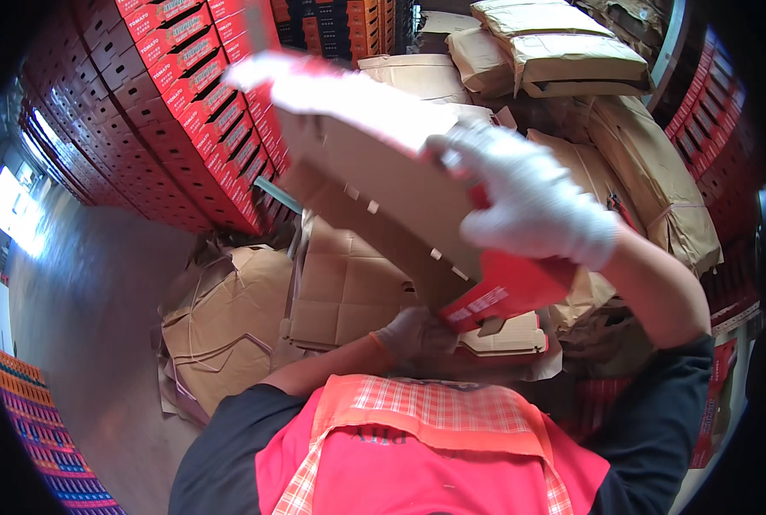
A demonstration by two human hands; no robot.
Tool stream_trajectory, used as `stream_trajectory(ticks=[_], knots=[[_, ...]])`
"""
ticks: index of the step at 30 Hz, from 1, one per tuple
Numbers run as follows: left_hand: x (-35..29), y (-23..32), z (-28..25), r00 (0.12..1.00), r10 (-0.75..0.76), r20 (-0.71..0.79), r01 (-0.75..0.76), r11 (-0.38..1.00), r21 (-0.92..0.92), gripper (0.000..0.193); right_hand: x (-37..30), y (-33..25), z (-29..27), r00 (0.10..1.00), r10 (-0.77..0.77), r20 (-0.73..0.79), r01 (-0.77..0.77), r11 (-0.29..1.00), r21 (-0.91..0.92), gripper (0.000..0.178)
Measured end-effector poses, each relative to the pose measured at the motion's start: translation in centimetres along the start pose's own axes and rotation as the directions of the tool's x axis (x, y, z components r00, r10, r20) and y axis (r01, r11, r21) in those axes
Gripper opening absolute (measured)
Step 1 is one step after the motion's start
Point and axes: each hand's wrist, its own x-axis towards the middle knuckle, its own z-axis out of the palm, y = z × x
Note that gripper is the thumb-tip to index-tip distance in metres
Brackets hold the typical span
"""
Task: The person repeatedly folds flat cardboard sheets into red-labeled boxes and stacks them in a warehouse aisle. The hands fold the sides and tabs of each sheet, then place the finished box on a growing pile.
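A partly folded cardboard carton (387,167), brown inside and red outside, is tilted up in front of me. My right hand (533,193), in a white glove, is closed on its right edge. At the carton's lower corner is my left hand (417,333), also gloved; it is blurred and its fingers are hidden there, so its grip cannot be made out. Beneath the carton lie flat brown cardboard blanks (348,279). Another flat blank with a red edge (511,336) shows just right of my left hand.
Tall stacks of red cartons (185,77) rise at the left. Paper-wrapped bundles (572,60) are piled at the back and right, and a tied one (228,330) lies left of the blanks. Colourful stacked cartons (52,438) stand at the lower left beside the grey floor (108,292).
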Motion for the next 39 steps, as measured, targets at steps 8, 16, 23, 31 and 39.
stream_trajectory(ticks=[8, 16, 23, 31, 39], knots=[[-14.2, 7.7, 11.8, 0.166, 0.55, 0.818, 0.03, -0.832, 0.554, 0.086, 5.2, 4.1, 3.6, 0.893, 0.351, -0.283, -0.365, 0.931, 0.003, 0.041], [-11.5, 19.0, 18.6, 0.753, 0.406, 0.518, -0.145, -0.665, 0.732, 0.092, -0.9, 3.9, 3.0, 0.91, 0.124, -0.395, -0.078, 0.989, 0.128, 0.025], [-11.6, 18.4, 17.2, 0.71, 0.353, 0.609, 0.025, -0.878, 0.479, 0.121, -1.3, 6.7, 2.2, 0.941, 0.134, -0.31, -0.161, 0.985, -0.061, 0.012], [-9.6, 20.0, 18.4, 0.535, 0.358, 0.765, -0.096, -0.874, 0.476, 0.078, -2.6, 7.7, -0.4, 0.882, 0.385, -0.27, -0.356, 0.922, 0.154, 0.016], [-9.9, 19.2, 16.9, 0.494, 0.407, 0.769, -0.177, -0.818, 0.547, 0.079, 2.1, 8.7, 2.1, 0.988, 0.014, -0.155, -0.071, 0.928, -0.365, 0.027]])
